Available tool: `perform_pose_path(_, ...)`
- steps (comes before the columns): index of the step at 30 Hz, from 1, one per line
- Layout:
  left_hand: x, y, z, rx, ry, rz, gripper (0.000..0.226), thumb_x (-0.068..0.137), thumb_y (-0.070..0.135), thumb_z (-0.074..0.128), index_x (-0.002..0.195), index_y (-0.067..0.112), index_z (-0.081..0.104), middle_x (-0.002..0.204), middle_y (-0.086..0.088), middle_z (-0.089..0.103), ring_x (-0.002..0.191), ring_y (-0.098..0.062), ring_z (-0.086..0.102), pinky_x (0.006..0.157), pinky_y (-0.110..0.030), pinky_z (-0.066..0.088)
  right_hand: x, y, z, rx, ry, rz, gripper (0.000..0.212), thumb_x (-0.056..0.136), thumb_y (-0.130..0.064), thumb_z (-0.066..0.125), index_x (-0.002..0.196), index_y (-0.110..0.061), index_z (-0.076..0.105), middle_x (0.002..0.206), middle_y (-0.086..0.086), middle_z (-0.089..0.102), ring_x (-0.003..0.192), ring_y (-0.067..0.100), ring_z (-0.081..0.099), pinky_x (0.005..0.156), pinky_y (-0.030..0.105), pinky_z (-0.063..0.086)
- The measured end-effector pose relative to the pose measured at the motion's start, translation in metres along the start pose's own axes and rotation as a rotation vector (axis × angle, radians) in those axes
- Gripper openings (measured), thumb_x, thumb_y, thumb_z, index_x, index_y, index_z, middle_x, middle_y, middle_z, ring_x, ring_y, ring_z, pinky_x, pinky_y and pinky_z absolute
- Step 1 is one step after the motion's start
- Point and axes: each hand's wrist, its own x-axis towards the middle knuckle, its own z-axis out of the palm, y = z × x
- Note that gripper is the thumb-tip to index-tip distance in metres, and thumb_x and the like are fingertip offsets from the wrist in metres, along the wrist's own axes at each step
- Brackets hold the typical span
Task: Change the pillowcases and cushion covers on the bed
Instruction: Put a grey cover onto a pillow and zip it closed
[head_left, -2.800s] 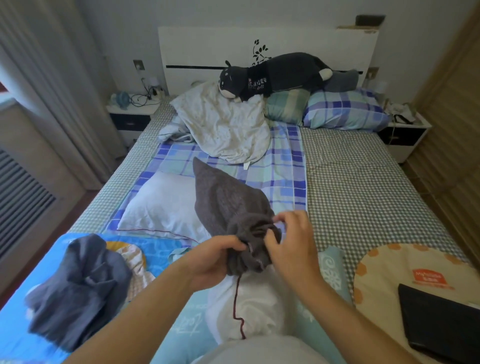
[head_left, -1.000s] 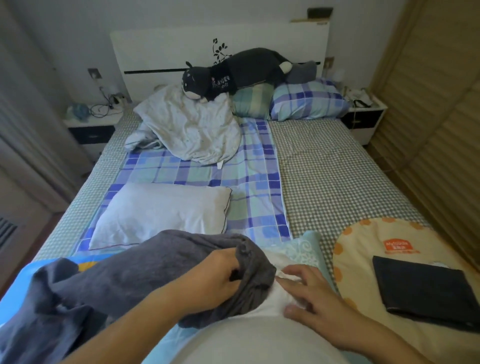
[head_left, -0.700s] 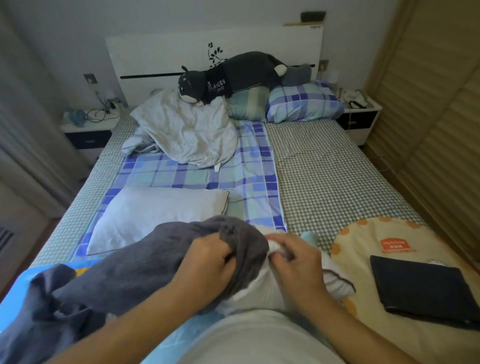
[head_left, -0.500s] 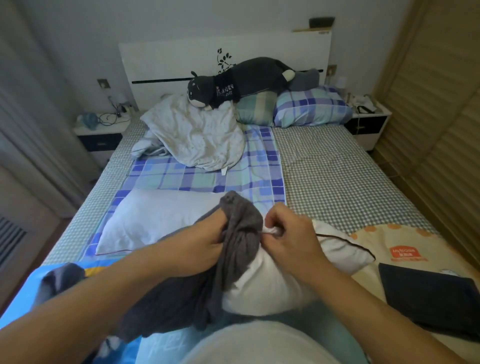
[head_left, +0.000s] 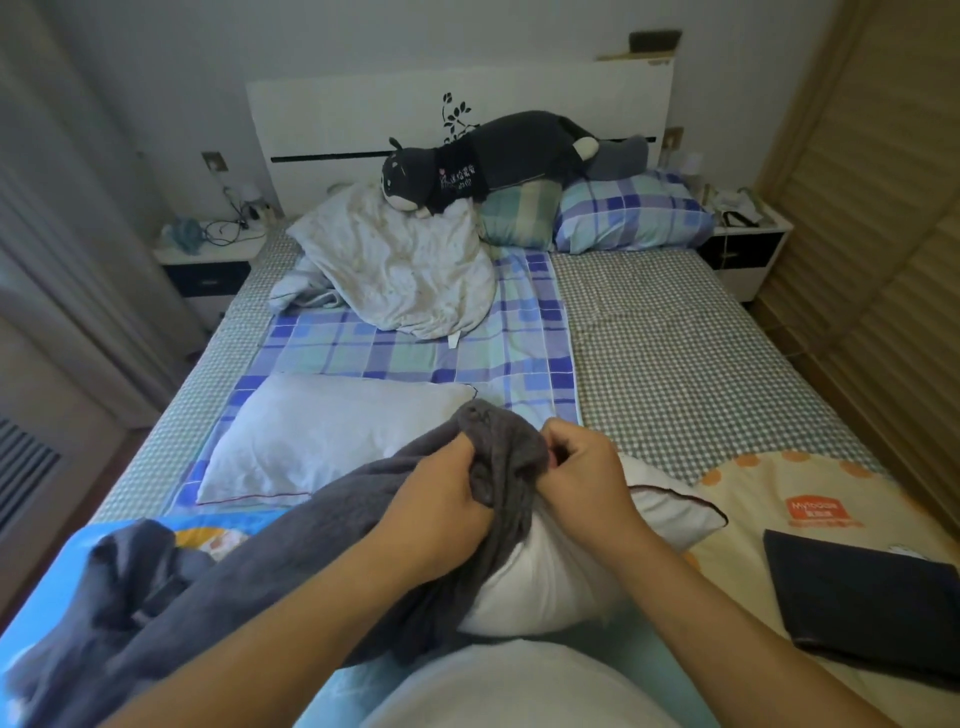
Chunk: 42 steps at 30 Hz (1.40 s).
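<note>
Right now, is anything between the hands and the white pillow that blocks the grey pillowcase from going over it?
Nothing visible does. Left hand and right hand both grip the bunched grey pillowcase at the corner of the white pillow, which lies bare beyond it.

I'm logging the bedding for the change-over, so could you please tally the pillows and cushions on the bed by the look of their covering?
Bare white: 2, the flat pillow and the pillow that both hands are pulling the grey pillowcase onto.
Blue plaid: 1.
Green plaid: 1.
Crumpled white speckled: 1.
Total: 5.
</note>
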Motion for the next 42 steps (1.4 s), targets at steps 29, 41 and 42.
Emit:
perform_pose_path(29, -0.007, 0.021, -0.069, 0.478, -0.059, 0.595, 0.032, 0.07, 0.033, 0.053, 0.102, 0.033, 0.057, 0.086, 0.014, 0.049, 0.072, -0.014, 0.052, 0.057, -0.029, 0.044, 0.097, 0.014, -0.084, -0.403, 0.444, 0.264, 0.017, 0.096, -0.015, 0.06, 0.081, -0.009, 0.056, 0.085, 0.008, 0.06, 0.087, 0.031, 0.058, 0.069, 0.032, 0.031)
perform_pose_path(41, 0.037, -0.02, -0.095, -0.077, 0.501, -0.014, 0.049, 0.069, -0.012, 0.061, 0.093, 0.03, 0.066, 0.089, 0.016, 0.069, 0.082, 0.002, 0.062, 0.069, -0.006, 0.041, 0.043, -0.03, -0.079, 0.699, -0.402, 0.493, 0.04, 0.097, -0.007, 0.048, 0.123, 0.023, 0.05, 0.128, 0.033, 0.061, 0.123, 0.039, 0.059, 0.103, 0.044, 0.051)
perform_pose_path(42, 0.035, -0.022, -0.093, -0.097, 0.482, -0.014, 0.049, 0.069, -0.014, 0.061, 0.091, 0.029, 0.067, 0.087, 0.017, 0.069, 0.08, 0.001, 0.062, 0.067, -0.005, 0.042, 0.04, -0.029, -0.073, 0.762, -0.411, 0.54, 0.042, 0.096, -0.006, 0.047, 0.127, 0.023, 0.049, 0.131, 0.033, 0.058, 0.125, 0.038, 0.058, 0.104, 0.045, 0.051)
